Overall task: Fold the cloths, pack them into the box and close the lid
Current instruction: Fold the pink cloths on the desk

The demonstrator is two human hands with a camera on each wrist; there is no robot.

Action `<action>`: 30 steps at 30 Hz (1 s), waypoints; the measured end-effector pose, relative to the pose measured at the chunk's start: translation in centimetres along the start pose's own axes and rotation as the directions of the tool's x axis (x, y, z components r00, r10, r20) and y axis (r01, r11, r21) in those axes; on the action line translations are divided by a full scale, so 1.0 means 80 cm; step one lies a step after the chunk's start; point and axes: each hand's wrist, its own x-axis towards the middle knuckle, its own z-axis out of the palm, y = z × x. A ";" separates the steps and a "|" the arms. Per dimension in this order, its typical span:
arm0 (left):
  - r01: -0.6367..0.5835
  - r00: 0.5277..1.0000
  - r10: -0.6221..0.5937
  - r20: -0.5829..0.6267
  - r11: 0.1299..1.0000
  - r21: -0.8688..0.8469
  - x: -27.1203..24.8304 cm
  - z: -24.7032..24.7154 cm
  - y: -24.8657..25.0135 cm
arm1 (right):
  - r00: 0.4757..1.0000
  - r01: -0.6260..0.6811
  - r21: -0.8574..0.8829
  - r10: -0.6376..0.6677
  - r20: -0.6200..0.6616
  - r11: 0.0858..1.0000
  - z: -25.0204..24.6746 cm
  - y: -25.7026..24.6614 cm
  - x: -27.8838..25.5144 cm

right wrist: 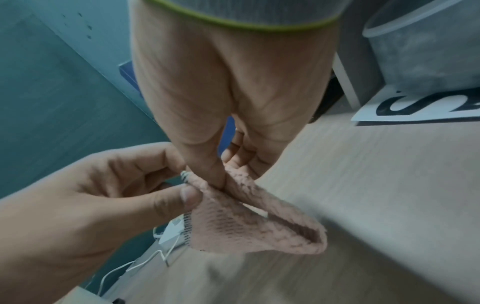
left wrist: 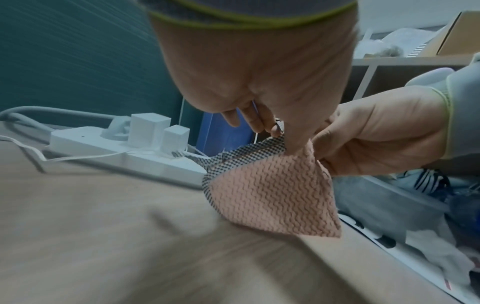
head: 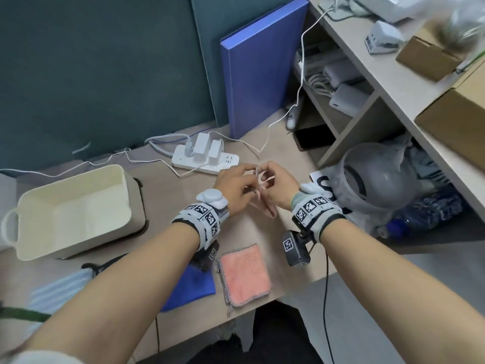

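Both hands meet mid-desk, pinching the top edge of one small pink cloth (left wrist: 270,191) w/ a checkered border. Left hand (head: 235,191): thumb + fingertips curled tight on the cloth's upper corner. Right hand (head: 278,189): thumb pressed against the fingers, nipping the same top edge right next to the left's pinch; the two hands nearly touch. The cloth hangs doubled below the grip, folded edges together, its bottom fold just above or brushing the desk (head: 168,206) — can't tell which.

Left of the grip, well apart: cream box (head: 73,211), open-topped, handle on its near-left end. Inside looks bare, no cloth in it. A dark-edged panel sticks out behind/under its right side, maybe the lid, can't tell.

Nearer the person than the grip, between the forearms: second pink cloth (head: 245,274), folded flat, checkered trim on its left + bottom edges. Just left of that, a blue cloth (head: 194,287), partly hidden under the left forearm. Further left, a light blue striped cloth (head: 60,285) at the desk edge.

Beyond the grip: white power strip (head: 204,158) w/ adapters plugged in. Right of the grip: clear plastic tub (head: 378,179) on its side in the shelf unit, contents unclear.
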 end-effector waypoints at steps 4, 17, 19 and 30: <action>0.084 0.995 -0.081 0.057 0.995 -0.052 0.002 -0.013 0.008 | 1.000 -0.007 0.041 0.008 -0.017 0.999 -0.008 -0.018 -0.011; 0.129 0.987 -0.142 -0.081 0.980 -0.154 -0.010 -0.022 0.020 | 0.998 -0.018 -0.263 0.032 0.049 0.965 -0.034 0.001 -0.011; 0.117 0.985 -0.136 -0.103 0.978 -0.173 -0.012 -0.023 0.018 | 0.998 0.019 -0.232 -0.006 0.057 0.973 -0.031 -0.003 -0.014; 0.129 0.992 -0.129 0.015 0.971 -0.201 -0.015 -0.038 0.023 | 0.986 0.129 -0.299 -0.091 0.137 0.946 -0.031 -0.018 -0.021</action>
